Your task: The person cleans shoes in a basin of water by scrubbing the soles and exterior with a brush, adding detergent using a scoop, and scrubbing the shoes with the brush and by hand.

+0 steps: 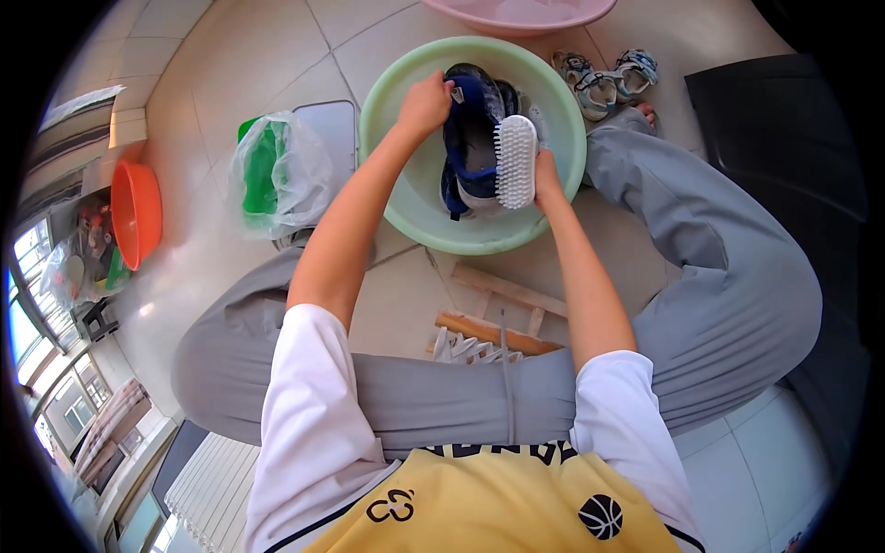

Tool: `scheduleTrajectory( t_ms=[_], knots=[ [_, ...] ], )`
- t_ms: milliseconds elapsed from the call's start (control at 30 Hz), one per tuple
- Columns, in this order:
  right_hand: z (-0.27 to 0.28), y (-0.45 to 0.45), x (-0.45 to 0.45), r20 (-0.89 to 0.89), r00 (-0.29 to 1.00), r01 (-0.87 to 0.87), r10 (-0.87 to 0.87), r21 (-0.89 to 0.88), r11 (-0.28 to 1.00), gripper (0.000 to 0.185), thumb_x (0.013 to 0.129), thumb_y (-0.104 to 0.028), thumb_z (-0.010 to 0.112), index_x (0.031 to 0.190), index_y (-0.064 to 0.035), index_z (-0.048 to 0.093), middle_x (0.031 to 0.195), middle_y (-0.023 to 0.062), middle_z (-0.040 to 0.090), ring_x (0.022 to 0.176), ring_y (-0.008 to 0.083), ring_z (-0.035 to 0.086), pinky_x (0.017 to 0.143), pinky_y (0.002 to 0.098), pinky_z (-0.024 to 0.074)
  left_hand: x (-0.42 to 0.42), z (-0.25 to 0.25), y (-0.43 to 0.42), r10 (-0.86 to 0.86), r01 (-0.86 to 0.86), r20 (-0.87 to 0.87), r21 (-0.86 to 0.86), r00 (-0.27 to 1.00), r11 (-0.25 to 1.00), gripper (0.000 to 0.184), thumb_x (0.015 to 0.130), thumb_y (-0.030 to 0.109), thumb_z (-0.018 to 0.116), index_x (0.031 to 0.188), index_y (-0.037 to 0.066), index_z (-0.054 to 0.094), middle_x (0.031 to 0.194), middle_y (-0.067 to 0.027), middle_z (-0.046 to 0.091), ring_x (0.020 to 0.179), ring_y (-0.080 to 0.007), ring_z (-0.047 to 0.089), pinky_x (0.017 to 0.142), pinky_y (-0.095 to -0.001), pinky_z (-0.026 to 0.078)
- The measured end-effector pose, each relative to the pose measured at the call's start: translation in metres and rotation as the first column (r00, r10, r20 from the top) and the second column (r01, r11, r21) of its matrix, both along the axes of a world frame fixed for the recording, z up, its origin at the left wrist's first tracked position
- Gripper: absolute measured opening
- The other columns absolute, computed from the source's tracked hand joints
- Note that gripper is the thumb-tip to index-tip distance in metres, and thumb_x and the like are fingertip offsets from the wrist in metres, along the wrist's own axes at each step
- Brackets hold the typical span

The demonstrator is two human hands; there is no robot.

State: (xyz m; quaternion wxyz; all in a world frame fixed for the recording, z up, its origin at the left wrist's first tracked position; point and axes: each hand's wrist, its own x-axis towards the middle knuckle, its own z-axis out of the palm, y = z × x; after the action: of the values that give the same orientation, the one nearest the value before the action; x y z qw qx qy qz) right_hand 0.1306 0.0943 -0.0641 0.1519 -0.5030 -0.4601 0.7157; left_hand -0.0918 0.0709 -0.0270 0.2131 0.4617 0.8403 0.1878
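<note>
A dark blue shoe [476,170] is in the pale green basin [412,221], with whitish suds on its upper end. My left hand [427,104] is closed on the shoe's edge near a small white tag. In my right hand [548,177] is a white scrub brush [516,162], its bristles turned towards me and to the left. The brush overlaps the shoe's right side from this view; whether they touch I cannot tell. The fingers of my right hand are mostly hidden behind the brush.
A pair of sandals [608,78] lies right of the basin, a pink basin [521,20] beyond it. To the left are a plastic bag [300,180] with something green and an orange basin [136,216]. A wooden frame [507,288] lies between my legs and the basin.
</note>
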Motion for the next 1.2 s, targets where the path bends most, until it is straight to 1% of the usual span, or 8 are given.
scheduleTrajectory(
  t_ms=[133, 300, 467, 533, 600, 833, 1067, 1200],
  knots=[
    [-0.001, 0.004, 0.000, -0.014, 0.999, -0.040, 0.041, 0.037, 0.999, 0.021, 0.074, -0.011, 0.062, 0.084, 0.0074, 0.063, 0.073, 0.0082, 0.063, 0.063, 0.0123, 0.057, 0.058, 0.0275, 0.0450, -0.002, -0.015, 0.016, 0.115, -0.111, 0.023, -0.137, 0.993, 0.984, 0.028, 0.086, 0.028, 0.047, 0.094, 0.002, 0.054, 0.085, -0.0232, 0.060, 0.083, -0.0405, 0.057, 0.073, -0.0496, 0.044],
    [0.004, 0.007, -0.002, 0.013, 0.991, -0.134, 0.134, 0.077, 0.988, 0.016, 0.078, -0.009, 0.058, 0.084, 0.0049, 0.062, 0.075, 0.0056, 0.062, 0.064, 0.0104, 0.055, 0.058, 0.0265, 0.0442, -0.006, -0.017, 0.026, 0.063, -0.068, -0.058, -0.080, 0.996, 0.994, 0.030, 0.085, 0.030, 0.048, 0.094, 0.002, 0.056, 0.088, -0.0240, 0.060, 0.086, -0.0400, 0.057, 0.075, -0.0481, 0.044],
    [-0.008, 0.013, -0.004, 0.116, 0.959, -0.276, 0.258, 0.178, 0.945, 0.030, 0.072, -0.022, 0.065, 0.083, 0.0056, 0.063, 0.072, 0.0112, 0.064, 0.067, 0.0150, 0.059, 0.064, 0.0309, 0.0456, -0.042, -0.015, 0.044, 0.136, -0.065, 0.243, -0.282, 0.960, 0.957, 0.025, 0.083, 0.027, 0.053, 0.075, 0.005, 0.062, 0.051, -0.0040, 0.061, 0.055, -0.0186, 0.063, 0.060, -0.0340, 0.049],
    [-0.008, 0.015, -0.007, 0.180, 0.942, -0.320, 0.284, 0.220, 0.921, 0.032, 0.072, -0.025, 0.066, 0.082, 0.0050, 0.063, 0.071, 0.0133, 0.064, 0.068, 0.0168, 0.060, 0.065, 0.0322, 0.0455, -0.030, -0.012, 0.035, 0.066, -0.024, 0.118, -0.329, 0.991, 0.944, 0.021, 0.081, 0.025, 0.055, 0.081, 0.005, 0.061, 0.063, -0.0088, 0.064, 0.066, -0.0229, 0.064, 0.063, -0.0355, 0.049],
    [-0.008, 0.013, -0.008, 0.155, 0.955, -0.283, 0.253, 0.215, 0.935, 0.032, 0.072, -0.025, 0.066, 0.082, 0.0053, 0.063, 0.071, 0.0132, 0.064, 0.068, 0.0173, 0.060, 0.065, 0.0320, 0.0455, -0.014, -0.016, 0.021, -0.138, 0.093, -0.344, -0.144, 0.929, 0.985, 0.021, 0.078, 0.026, 0.061, 0.085, 0.007, 0.056, 0.082, -0.0128, 0.062, 0.075, -0.0289, 0.062, 0.063, -0.0387, 0.049],
    [-0.011, 0.010, -0.005, 0.067, 0.983, -0.174, 0.168, 0.099, 0.980, 0.030, 0.074, -0.022, 0.065, 0.086, 0.0060, 0.062, 0.074, 0.0108, 0.064, 0.065, 0.0153, 0.059, 0.062, 0.0297, 0.0453, -0.011, -0.012, 0.005, -0.574, 0.578, -0.290, -0.083, 0.766, 0.812, 0.037, 0.074, 0.030, 0.064, 0.102, 0.010, 0.051, 0.097, -0.0120, 0.054, 0.094, -0.0313, 0.053, 0.073, -0.0415, 0.047],
    [0.007, 0.009, -0.007, 0.029, 0.988, -0.153, 0.152, 0.024, 0.988, 0.028, 0.076, -0.018, 0.064, 0.089, 0.0066, 0.062, 0.075, 0.0076, 0.064, 0.064, 0.0128, 0.057, 0.059, 0.0270, 0.0450, 0.025, -0.011, 0.001, -0.521, 0.357, -0.478, -0.394, 0.708, 0.847, 0.054, 0.062, 0.039, 0.073, 0.101, 0.010, 0.050, 0.099, -0.0078, 0.054, 0.094, -0.0257, 0.055, 0.070, -0.0435, 0.046],
    [0.003, 0.007, -0.005, 0.038, 0.989, -0.140, 0.140, 0.000, 0.990, 0.027, 0.076, -0.017, 0.063, 0.089, 0.0066, 0.061, 0.075, 0.0074, 0.063, 0.064, 0.0130, 0.057, 0.059, 0.0272, 0.0451, 0.033, -0.041, 0.012, -0.461, 0.368, -0.619, -0.281, 0.636, 0.886, 0.016, 0.076, 0.020, 0.057, 0.086, 0.009, 0.056, 0.084, -0.0071, 0.058, 0.079, -0.0249, 0.061, 0.062, -0.0374, 0.047]
  ],
)
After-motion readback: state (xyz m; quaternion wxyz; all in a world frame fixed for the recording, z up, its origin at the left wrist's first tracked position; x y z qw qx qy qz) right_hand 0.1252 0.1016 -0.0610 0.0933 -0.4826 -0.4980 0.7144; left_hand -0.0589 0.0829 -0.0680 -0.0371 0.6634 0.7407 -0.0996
